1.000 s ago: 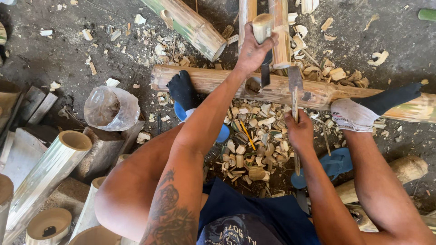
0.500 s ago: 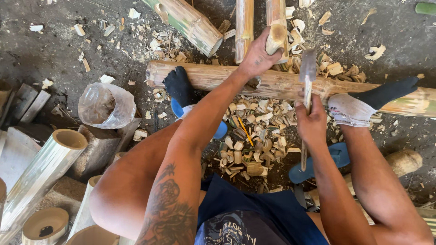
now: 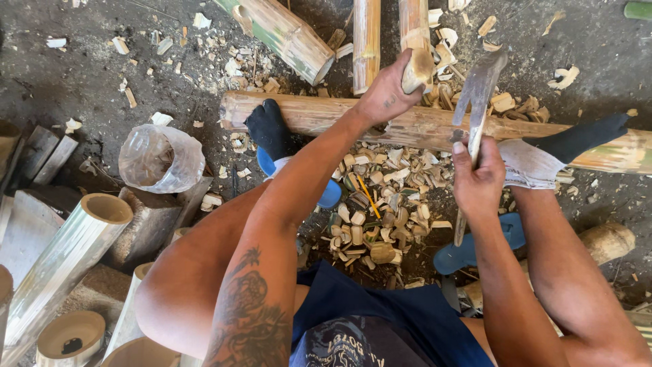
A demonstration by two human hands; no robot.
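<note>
My left hand (image 3: pixel 387 92) grips the near end of a bamboo pole (image 3: pixel 415 47) that rests across a thick horizontal bamboo log (image 3: pixel 319 115). My right hand (image 3: pixel 479 180) is closed around the handle of a machete (image 3: pixel 479 88), its blade raised and tilted just right of the held pole end. Both my feet in dark socks (image 3: pixel 268 129) press against the log, one on each side of the hands. A pile of bamboo chips (image 3: pixel 380 204) lies between my legs.
Another bamboo pole (image 3: pixel 367 41) and a fat cut section (image 3: pixel 285 34) lie beyond the log. Bamboo tubes (image 3: pixel 75 238) and split slats (image 3: pixel 41 153) stack at the left beside a crumpled clear plastic bottle (image 3: pixel 161 160). Blue sandals (image 3: pixel 475 248) lie underfoot.
The machete has lifted from low beside the log to a raised position near the pole end. My left hand stays on the pole.
</note>
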